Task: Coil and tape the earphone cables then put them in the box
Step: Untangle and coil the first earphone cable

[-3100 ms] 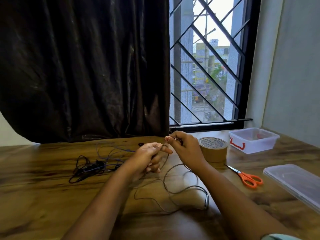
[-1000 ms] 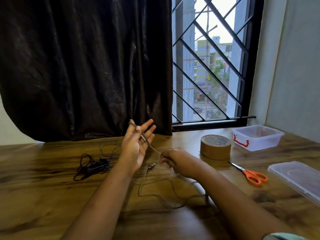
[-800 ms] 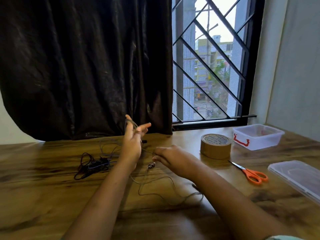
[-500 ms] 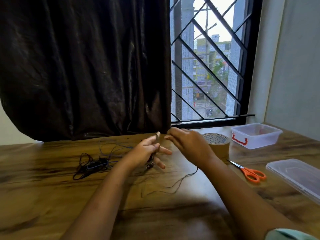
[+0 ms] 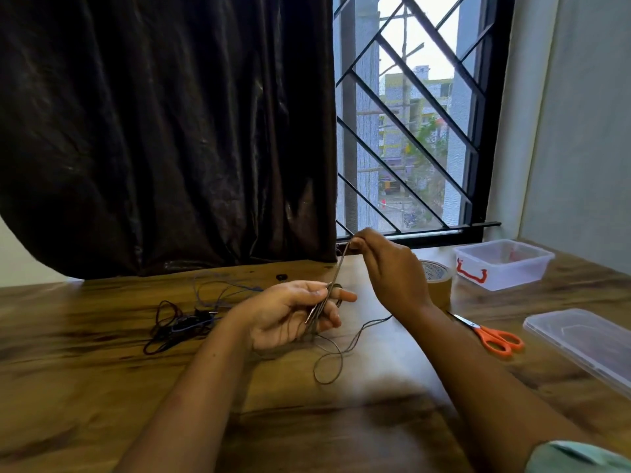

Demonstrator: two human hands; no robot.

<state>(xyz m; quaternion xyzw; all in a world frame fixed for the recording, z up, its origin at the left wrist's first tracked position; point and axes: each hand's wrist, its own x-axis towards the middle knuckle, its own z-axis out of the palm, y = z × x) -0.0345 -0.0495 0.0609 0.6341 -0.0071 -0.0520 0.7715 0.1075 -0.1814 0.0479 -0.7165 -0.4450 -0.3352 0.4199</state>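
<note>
Earphone cable point(image 5: 336, 273) is now pulled taut between both hands, mid-frame above the worktop point(image 5: 85, 387). Half a second ago the right hand point(image 5: 392, 271) was at the left hand's level with the cable slack; now it's up at 12 o'clock, fingers pinched shut on the cable's top bend. Left hand point(image 5: 290, 315) fingers are curled narrow round the lower loops. Less slack trails now, one loop at 6 o'clock. Judgement: another wrap going on, coil partly built, no tape yet. Spare tangle of cables point(image 5: 177, 327) at 9 o'clock. Tape roll point(image 5: 437, 278), scissors point(image 5: 491, 336), box point(image 5: 502, 262) and lid point(image 5: 580, 339) at 3 o'clock, untouched.
</note>
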